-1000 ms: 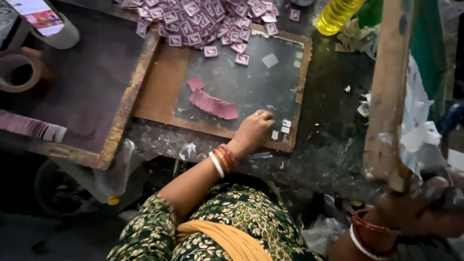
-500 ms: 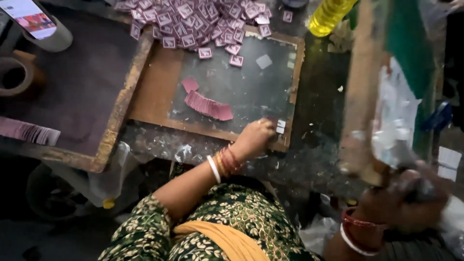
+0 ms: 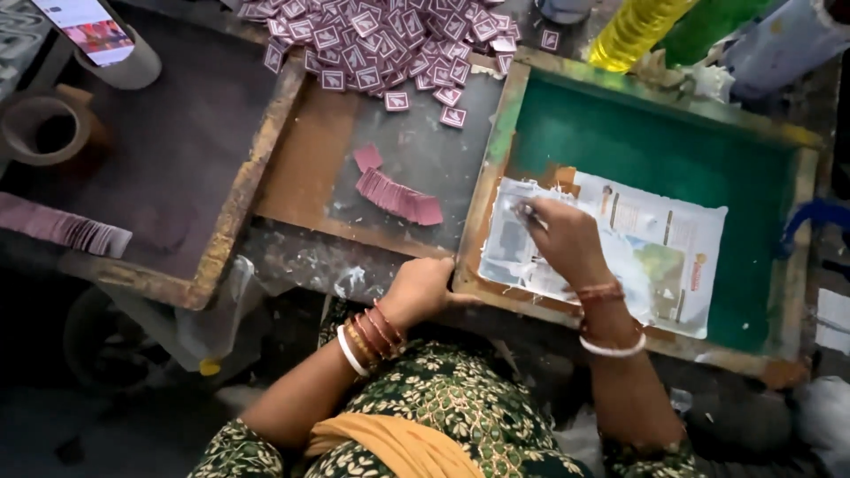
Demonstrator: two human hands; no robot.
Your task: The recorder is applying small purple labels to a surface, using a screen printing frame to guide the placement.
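Now your left hand [image 3: 425, 288] curls over the near corner of the green screen frame [image 3: 753, 212] lying flat on the table, while your right hand [image 3: 567, 239] pinches a small tool against the printed paper sheet [image 3: 660, 252] inside it. At ten o'clock lie a pink card stack [image 3: 398, 196] and loose pink cards [image 3: 381, 40].

Dim, soft overhead light with deep shadow along the lower left; mid-frame sharp, edges slightly smeared.
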